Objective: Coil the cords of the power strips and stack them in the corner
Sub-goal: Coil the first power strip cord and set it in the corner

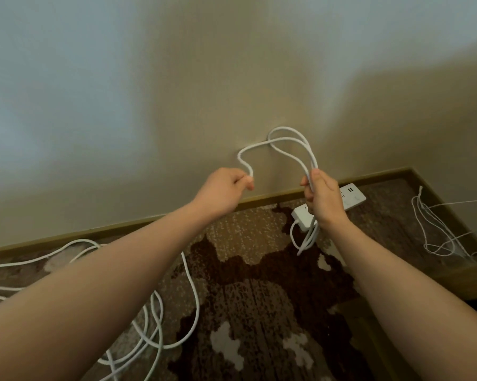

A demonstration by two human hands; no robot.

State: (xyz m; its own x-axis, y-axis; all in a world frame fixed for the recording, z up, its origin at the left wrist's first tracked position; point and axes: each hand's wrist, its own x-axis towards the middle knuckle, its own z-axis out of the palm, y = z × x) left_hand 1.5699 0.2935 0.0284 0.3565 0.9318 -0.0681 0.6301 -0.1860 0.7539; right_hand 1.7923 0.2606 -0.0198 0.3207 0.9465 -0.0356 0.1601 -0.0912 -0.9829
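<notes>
White cord (286,144) is up in the air between your two hands, looping in front of the beige wall (176,92). Your right hand (324,199) grips a bundle of gathered loops, fingers wrapped round them, with the tails hanging down below your wrist. Your left hand (223,191) pinches the free run of that same cord at the fingertips, held off to the side at about the same height. Right behind your right hand, the white power strip (352,198) lies on the patterned brown carpet (259,298), close against the baseboard (121,226). More white cable (174,312) sprawls loose on the carpet under your left forearm, and thin wires (435,232) lie tangled in the corner at right.
</notes>
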